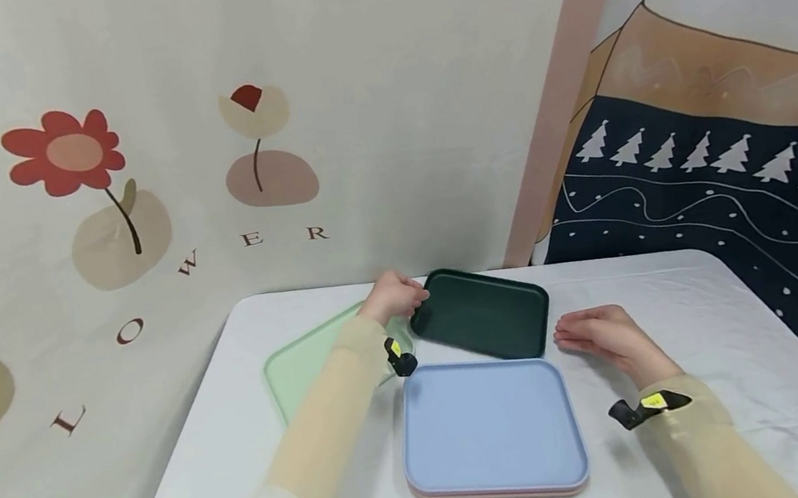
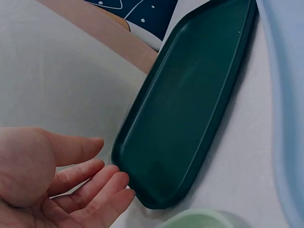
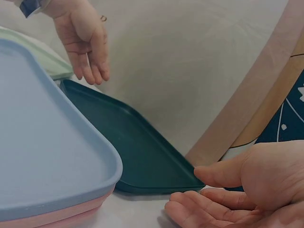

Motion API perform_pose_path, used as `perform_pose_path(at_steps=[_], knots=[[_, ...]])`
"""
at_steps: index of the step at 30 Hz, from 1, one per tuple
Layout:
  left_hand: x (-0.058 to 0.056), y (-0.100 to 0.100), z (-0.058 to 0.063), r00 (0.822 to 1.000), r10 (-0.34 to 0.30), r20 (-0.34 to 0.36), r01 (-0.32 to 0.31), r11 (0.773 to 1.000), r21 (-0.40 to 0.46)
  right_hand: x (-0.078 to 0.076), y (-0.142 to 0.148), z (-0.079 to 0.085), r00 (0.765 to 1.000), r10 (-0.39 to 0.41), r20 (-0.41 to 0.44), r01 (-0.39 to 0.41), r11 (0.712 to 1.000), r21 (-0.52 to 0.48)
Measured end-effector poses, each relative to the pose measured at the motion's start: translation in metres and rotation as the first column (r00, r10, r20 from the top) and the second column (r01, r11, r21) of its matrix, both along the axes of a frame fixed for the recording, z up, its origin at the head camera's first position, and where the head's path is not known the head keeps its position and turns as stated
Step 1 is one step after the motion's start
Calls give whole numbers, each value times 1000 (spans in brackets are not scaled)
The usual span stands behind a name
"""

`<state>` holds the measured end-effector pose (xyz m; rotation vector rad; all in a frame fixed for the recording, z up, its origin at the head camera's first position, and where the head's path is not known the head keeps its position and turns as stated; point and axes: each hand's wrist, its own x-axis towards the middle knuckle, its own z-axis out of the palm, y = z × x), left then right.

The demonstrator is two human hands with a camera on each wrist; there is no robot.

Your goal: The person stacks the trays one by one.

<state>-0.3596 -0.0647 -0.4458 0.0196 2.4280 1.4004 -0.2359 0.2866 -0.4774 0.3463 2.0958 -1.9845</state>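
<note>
A dark green rectangular tray (image 1: 483, 315) lies at the back of the table, between my two hands. My left hand (image 1: 392, 296) is at its left end; in the left wrist view the fingertips are right by the rim, thumb apart, and whether they touch it I cannot tell. Off the tray's right corner is my right hand (image 1: 607, 338), its fingers extended and its thumb separate in the right wrist view. Neither hand grips anything. Nearer the front, a light blue tray (image 1: 491, 430) sits on top of a pink one (image 3: 71, 211).
A light green tray (image 1: 302, 371) lies on the left, partly hidden under my left forearm. All trays are on a white-covered table (image 1: 371, 497). Behind it hangs a printed cloth (image 1: 411, 113) with flowers, and a dark tree-patterned one (image 1: 703, 200) stands at the right.
</note>
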Motion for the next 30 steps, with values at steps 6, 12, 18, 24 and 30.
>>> perform_pose_path(at_steps=[6,12,18,24,30], knots=[[-7,4,-1,1000,12,-27,-12,1000,12,-7,-1,-3,999,-26,18,26,999,31],[-16,5,-8,999,47,-27,-48,999,-23,-11,-1,-6,999,-32,29,31,999,31],[-21,5,-16,998,61,-2,-61,998,-11,-13,-5,-8,999,-37,38,36,998,42],[-22,6,-18,998,53,-16,-54,997,-46,-15,-9,-7,999,-29,36,27,998,49],[-21,8,-21,999,16,-46,-21,995,-98,-20,-15,-8,999,-38,38,35,997,66]])
